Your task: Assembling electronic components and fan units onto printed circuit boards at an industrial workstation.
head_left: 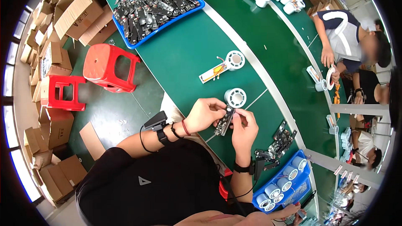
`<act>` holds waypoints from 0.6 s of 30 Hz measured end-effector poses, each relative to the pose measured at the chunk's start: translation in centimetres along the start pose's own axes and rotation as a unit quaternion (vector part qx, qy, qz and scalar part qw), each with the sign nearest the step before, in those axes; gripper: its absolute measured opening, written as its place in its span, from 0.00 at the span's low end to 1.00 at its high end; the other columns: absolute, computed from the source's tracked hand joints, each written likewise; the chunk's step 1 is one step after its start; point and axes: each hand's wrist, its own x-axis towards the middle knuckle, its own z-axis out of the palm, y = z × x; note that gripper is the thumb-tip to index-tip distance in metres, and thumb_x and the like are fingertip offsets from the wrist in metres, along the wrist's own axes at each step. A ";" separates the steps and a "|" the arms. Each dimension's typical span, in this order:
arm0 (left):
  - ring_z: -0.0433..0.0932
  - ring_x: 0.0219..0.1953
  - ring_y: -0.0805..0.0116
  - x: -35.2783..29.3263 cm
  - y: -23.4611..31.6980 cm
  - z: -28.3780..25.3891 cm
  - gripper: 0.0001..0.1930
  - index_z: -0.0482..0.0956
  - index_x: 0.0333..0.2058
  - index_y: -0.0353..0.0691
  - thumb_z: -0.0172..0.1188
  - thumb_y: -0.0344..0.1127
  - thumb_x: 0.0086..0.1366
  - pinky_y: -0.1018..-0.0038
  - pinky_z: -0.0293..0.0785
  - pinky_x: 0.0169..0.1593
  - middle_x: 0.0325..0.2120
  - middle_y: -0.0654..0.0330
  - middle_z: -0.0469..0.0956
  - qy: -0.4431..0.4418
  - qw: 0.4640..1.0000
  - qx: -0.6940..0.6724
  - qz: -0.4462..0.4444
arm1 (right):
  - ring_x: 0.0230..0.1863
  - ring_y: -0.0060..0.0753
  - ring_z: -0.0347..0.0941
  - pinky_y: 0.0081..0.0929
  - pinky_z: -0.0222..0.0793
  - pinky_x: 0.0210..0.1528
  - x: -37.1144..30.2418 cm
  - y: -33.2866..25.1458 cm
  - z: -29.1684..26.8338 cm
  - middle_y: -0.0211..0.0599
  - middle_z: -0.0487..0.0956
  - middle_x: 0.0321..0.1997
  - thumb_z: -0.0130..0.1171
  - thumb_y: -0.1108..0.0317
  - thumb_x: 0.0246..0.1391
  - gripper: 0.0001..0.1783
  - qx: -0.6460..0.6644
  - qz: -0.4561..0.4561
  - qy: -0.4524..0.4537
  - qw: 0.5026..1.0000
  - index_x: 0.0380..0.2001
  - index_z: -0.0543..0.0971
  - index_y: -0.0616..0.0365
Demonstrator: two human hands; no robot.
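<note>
1. Left hand (205, 115): bare, half closed, thumb and bent forefinger pinching the upper left side of a long, narrow black circuit board dotted with small parts (223, 124). Other fingers partly hidden.
2. Right hand (245, 133): bare, partly closed, thumb and forefinger at the board's upper right side; remaining fingers curled, no second item visible in them.
3. Board: slanted, over the green-topped bench (188, 46), close to its near edge. Upper end right at a light-blue plastic housing with a round, slotted end (235, 97). Seated in it or only laid on it: can't tell, fingers cover the join.
4. Step in hand, my read: lining up or fitting board to housing, two-handed.
5. Next move calls for, my judgement: light pinch both sides, board kept square to the housing, fingertips clear of the small parts.
6. Farther up the bench, toward the metal rail along its far edge (253, 60): a second light-blue housing with a round end (234, 60), wires and an orange-and-white strip on its handle.
7. Blue plastic tray heaped with similar boards (167, 27): bench's upper left end. Loose pile of black boards (281, 142): by the far edge, right of the right hand.
</note>
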 end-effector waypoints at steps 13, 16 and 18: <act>0.83 0.23 0.72 0.9 1.2 0.6 0.10 0.77 0.41 0.26 0.65 0.24 0.62 0.74 0.79 0.20 0.30 0.55 0.82 -0.029 0.999 0.021 0.000 | 0.28 0.17 0.75 0.17 0.71 0.25 0.0 2.1 0.8 0.34 0.81 0.34 0.60 0.78 0.62 0.07 0.129 0.172 -0.004 0.977 0.42 0.78 0.67; 0.84 0.23 0.69 0.7 1.5 0.5 0.11 0.76 0.41 0.27 0.65 0.26 0.63 0.72 0.80 0.19 0.29 0.55 0.82 -0.036 0.996 0.073 0.023 | 0.29 0.17 0.75 0.17 0.71 0.25 0.4 1.6 0.6 0.34 0.81 0.34 0.60 0.78 0.61 0.07 0.124 0.189 -0.022 0.974 0.43 0.78 0.67; 0.84 0.23 0.70 0.3 1.7 0.3 0.10 0.76 0.40 0.28 0.65 0.28 0.64 0.73 0.80 0.20 0.29 0.55 0.82 -0.051 0.994 0.092 0.009 | 0.30 0.17 0.75 0.17 0.72 0.26 0.4 0.8 0.4 0.34 0.81 0.35 0.59 0.78 0.62 0.07 0.117 0.219 -0.030 0.968 0.43 0.78 0.68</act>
